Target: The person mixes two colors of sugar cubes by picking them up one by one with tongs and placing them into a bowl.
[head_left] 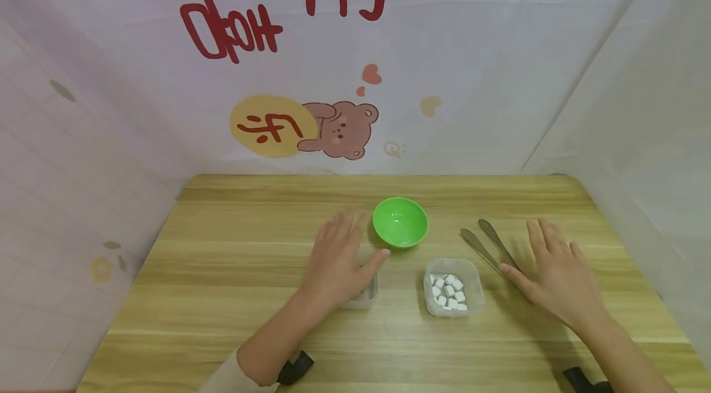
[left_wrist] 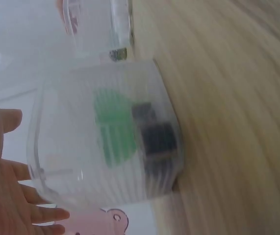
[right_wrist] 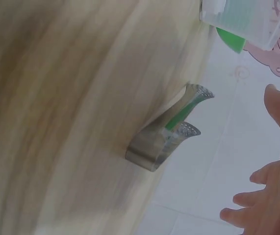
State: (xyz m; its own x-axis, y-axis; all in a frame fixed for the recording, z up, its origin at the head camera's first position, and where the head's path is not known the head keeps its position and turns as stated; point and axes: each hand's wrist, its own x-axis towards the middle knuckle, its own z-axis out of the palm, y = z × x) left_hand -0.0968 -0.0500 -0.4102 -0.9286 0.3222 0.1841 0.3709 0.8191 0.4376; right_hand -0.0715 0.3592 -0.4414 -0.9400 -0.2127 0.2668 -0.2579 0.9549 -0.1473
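Note:
My left hand, fingers spread, hovers over a clear plastic container and hides most of it. In the left wrist view, several dark cubes show through that container's wall. On the right, my right hand is held with fingers extended beside metal tongs, its thumb overlapping them in the head view. Both hands hold nothing. Between them stands a second clear container with several white cubes inside. Behind the containers sits a bright green bowl, with no cubes in it.
All of it stands on a wood-grain table. White printed sheeting rises behind the table and along both sides. Black objects lie near the front, one by the left forearm and another by the right.

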